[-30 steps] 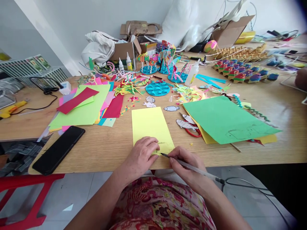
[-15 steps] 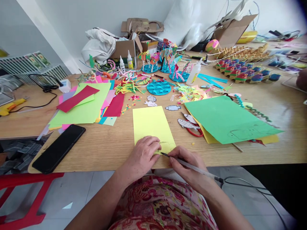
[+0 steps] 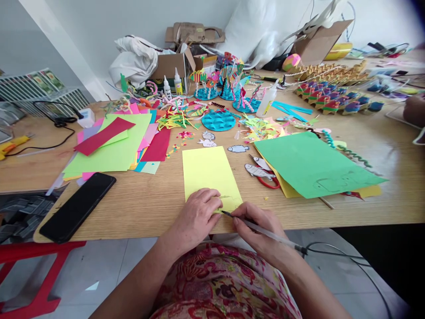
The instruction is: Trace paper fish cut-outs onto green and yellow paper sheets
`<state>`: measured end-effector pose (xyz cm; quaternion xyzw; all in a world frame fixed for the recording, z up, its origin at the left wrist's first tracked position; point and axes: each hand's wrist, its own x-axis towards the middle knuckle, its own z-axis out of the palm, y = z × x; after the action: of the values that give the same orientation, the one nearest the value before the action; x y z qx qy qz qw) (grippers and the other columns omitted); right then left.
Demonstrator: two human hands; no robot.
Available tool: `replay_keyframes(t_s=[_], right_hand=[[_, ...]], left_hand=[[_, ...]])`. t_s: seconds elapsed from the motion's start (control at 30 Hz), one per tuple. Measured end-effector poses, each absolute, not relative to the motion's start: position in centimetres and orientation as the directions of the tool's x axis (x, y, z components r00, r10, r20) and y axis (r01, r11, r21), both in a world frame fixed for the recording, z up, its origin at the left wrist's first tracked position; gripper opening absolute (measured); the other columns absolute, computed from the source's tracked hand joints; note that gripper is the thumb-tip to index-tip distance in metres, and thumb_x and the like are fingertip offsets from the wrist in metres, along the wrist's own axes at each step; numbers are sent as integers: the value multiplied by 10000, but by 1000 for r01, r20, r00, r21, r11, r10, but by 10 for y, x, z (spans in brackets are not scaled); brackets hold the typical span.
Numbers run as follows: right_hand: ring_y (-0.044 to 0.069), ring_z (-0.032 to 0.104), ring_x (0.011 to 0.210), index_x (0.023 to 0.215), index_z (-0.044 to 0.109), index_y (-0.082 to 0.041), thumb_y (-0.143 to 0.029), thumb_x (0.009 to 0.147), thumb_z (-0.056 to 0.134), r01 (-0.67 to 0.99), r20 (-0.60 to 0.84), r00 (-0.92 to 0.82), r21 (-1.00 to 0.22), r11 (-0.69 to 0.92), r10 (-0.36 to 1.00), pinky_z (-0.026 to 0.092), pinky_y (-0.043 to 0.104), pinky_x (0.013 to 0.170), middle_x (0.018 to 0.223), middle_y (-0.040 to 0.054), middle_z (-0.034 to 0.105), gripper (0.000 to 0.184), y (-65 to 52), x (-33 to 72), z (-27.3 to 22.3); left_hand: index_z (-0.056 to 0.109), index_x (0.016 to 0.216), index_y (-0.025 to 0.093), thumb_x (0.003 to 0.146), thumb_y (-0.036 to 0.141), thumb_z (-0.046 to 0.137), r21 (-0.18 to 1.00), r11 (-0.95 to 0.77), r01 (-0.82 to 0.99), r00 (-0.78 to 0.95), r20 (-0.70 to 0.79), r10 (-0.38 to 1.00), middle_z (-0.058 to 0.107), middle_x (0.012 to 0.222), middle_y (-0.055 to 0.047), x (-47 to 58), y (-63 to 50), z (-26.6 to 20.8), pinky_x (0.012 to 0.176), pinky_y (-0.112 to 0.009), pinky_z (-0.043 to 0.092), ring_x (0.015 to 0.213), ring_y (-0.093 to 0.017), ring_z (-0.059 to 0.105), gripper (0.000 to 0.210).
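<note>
A sheet of yellow paper [image 3: 207, 170] lies near the table's front edge, with faint pencil-like lines on its lower part. My left hand [image 3: 201, 212] rests on the sheet's bottom edge, fingers curled and thumb close to them, holding the paper. In my right hand [image 3: 257, 221] is a long pen [image 3: 270, 232] with a pale, see-through barrel. Its dark tip touches or nearly touches the paper beside my left fingertips. Beyond the sheet lie paper fish cut-outs [image 3: 238, 149], and another fish [image 3: 259, 171] partly covers red-handled scissors [image 3: 270, 182].
Green paper [image 3: 315, 164] with a drawn outline lies right; coloured sheets [image 3: 106, 155] and a black phone [image 3: 78, 208] lie left. Behind are a blue disc [image 3: 218, 120], glue bottles [image 3: 267, 99], paper scraps and painted egg cartons [image 3: 335, 97]. Another person's hand [image 3: 415, 110] shows at far right.
The view has shifted slightly. Both hands keep nearly the same place on the yellow paper, and the pen tip has barely moved.
</note>
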<state>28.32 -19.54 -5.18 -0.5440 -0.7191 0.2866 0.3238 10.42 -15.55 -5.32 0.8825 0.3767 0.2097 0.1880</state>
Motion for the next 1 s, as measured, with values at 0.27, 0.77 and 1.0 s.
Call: replay_keyframes(t_s=[0.27, 0.77, 1.0], right_hand=[[102, 497, 477, 711, 553, -197, -189, 768, 485, 611, 153, -173, -758, 228, 973, 358, 204, 470, 558, -37, 583, 90, -195, 285, -46], [101, 503, 495, 716, 554, -192, -155, 762, 487, 622, 134, -139, -759, 192, 981, 359, 201, 480, 584, -32, 597, 89, -199, 291, -49], [95, 469, 465, 699, 558, -193, -160, 750, 482, 635, 133, -122, -751, 181, 984, 347, 203, 468, 552, -39, 571, 97, -199, 292, -47]], left_hand=[[533, 887, 185, 793, 77, 588, 500, -644, 580, 627, 230, 744, 557, 1098, -40, 104, -156, -55, 942, -373, 412, 1077, -198, 489, 153], [552, 881, 180, 776, 61, 600, 495, -638, 590, 623, 223, 750, 560, 1103, -40, 104, -156, -53, 935, -375, 429, 1067, -197, 497, 166], [546, 873, 184, 790, 69, 586, 498, -641, 584, 624, 230, 747, 558, 1108, -36, 103, -155, -54, 940, -368, 427, 1072, -190, 495, 147]])
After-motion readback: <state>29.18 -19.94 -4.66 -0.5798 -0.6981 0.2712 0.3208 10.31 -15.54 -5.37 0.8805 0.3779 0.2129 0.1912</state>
